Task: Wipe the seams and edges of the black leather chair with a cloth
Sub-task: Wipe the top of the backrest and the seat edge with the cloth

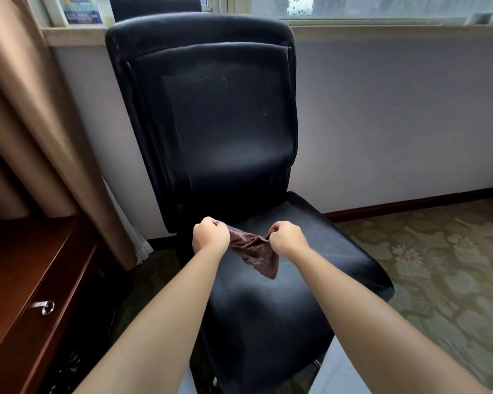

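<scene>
Black leather chair (228,132): tall padded back and a glossy seat; everything below is placed against it.
Cloth: a small, crumpled purple-brown knitted cloth (254,253) hangs just above the rear half of the chair's seat, stretched between both hands, its lower corner drooping toward the seat.
Left hand (210,234): fingers curled in a tight grip round the cloth's left end, over the seat's back left part.
Right hand (287,238): fingers curled, grip closed on the cloth's right end, over the middle of the seat.
Around: a reddish-brown wooden bench (26,280) with a metal drawer handle (44,306) stands to the chair's left; a beige curtain (40,123) hangs between that bench and the chair's back.
In the way: both forearms cross above the seat's front half.
Surface: patterned green-beige carpet (439,265) lies to the chair's right.
Room: a pale wall (396,115) with a dark wooden skirting board (410,204) runs behind the chair, and a window sill (382,31) sits level with the top of the chair's back.
</scene>
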